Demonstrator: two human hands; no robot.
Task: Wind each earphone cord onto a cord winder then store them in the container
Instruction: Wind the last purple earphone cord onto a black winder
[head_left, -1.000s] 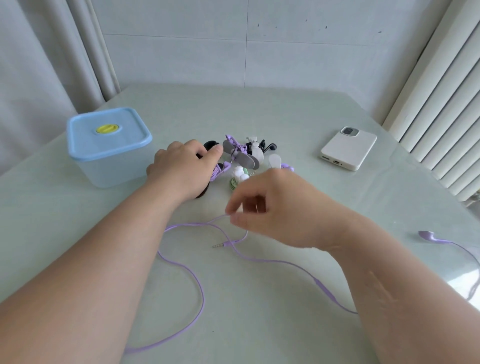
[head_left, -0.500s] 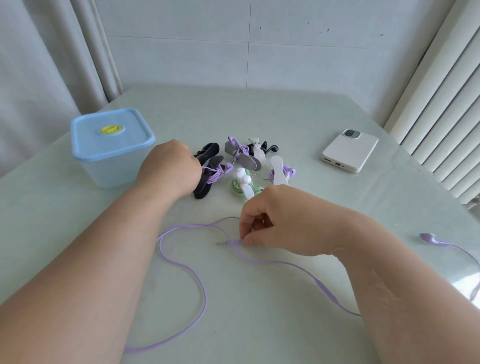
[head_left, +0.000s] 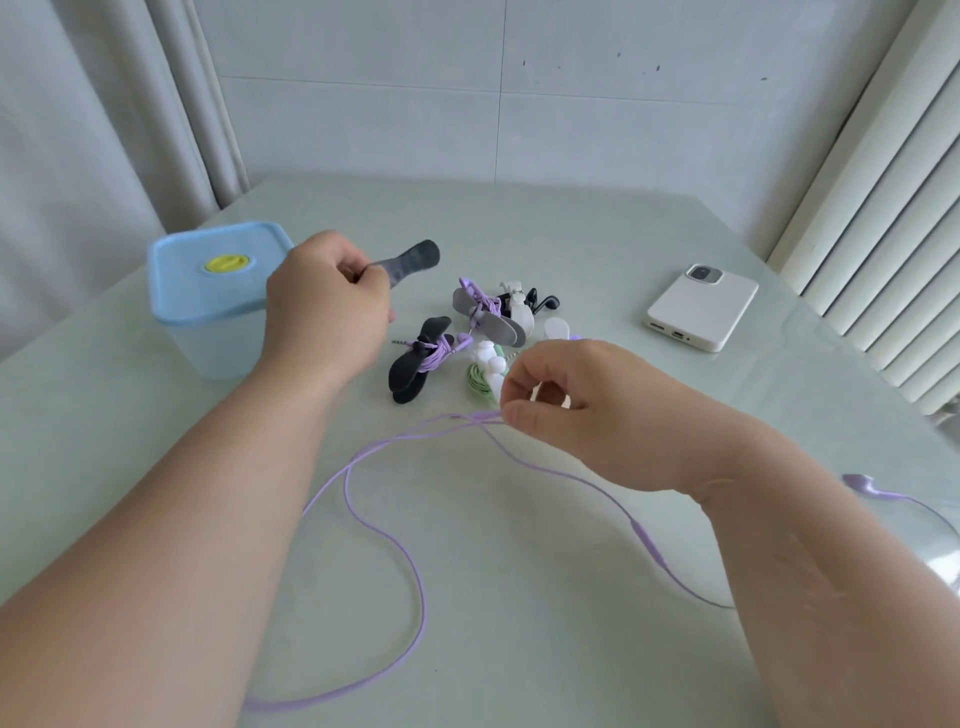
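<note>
My left hand (head_left: 327, 306) grips one end of a flat dark-grey cord winder (head_left: 410, 260), held above the pale table (head_left: 571, 234), its long axis pointing away and rightward. My right hand (head_left: 587, 410) pinches the lilac earphone cord (head_left: 410, 571), which loops across the table toward me.

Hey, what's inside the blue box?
The box is closed by its blue lid with a yellow plug. Nothing shows through its frosted wall; the left hand covers one corner.
</note>
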